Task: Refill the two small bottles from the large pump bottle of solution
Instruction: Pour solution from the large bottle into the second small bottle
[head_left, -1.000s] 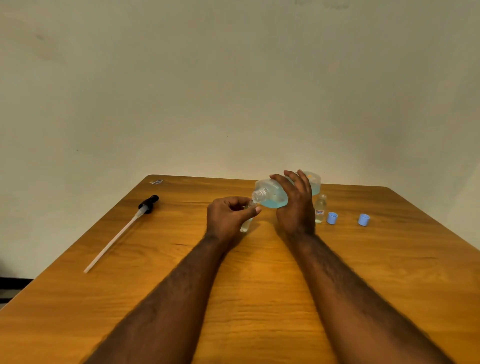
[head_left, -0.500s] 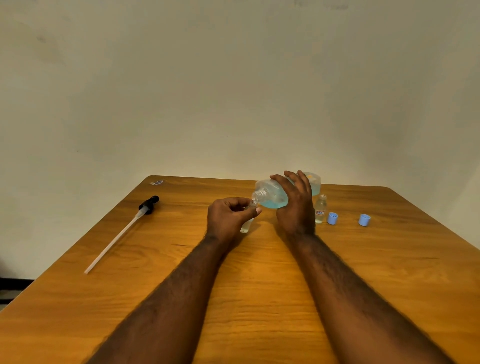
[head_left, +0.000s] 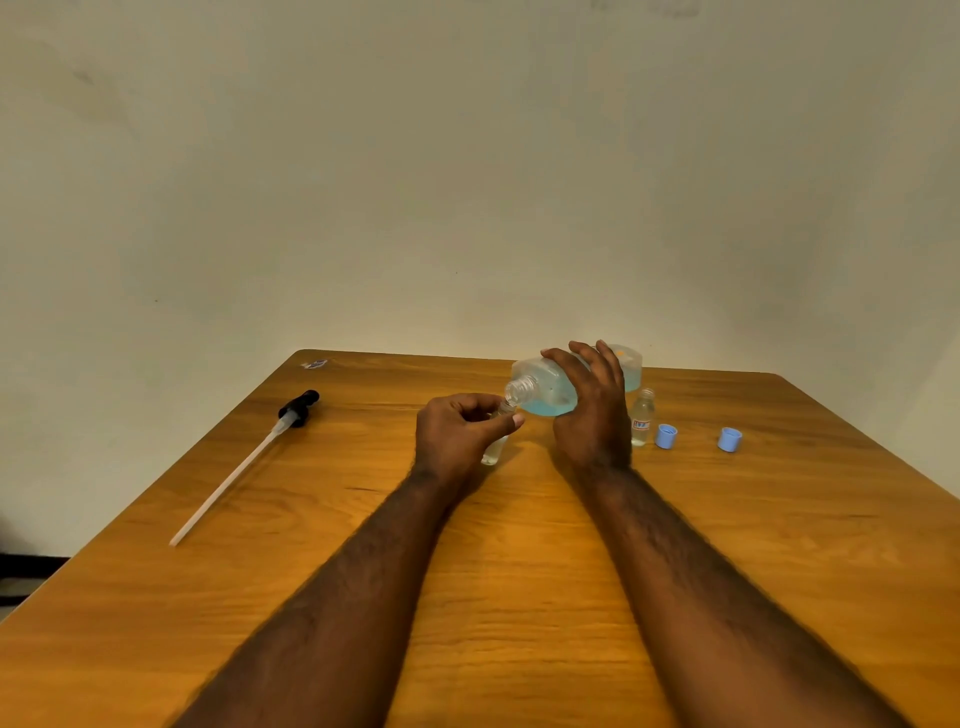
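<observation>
While the right hand (head_left: 592, 415) wraps the tipped large bottle (head_left: 545, 388) and the left hand (head_left: 457, 436) pinches a small bottle (head_left: 493, 451) beneath its neck, toward the worktop's (head_left: 519, 571) twelve o'clock, the wide mouth could overshoot that narrow opening and spill solution.

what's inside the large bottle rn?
The large bottle, tipped on its side, holds blue liquid pooled along its lower side; its neck looks clear. The right hand wraps its middle, hiding the liquid there.
</observation>
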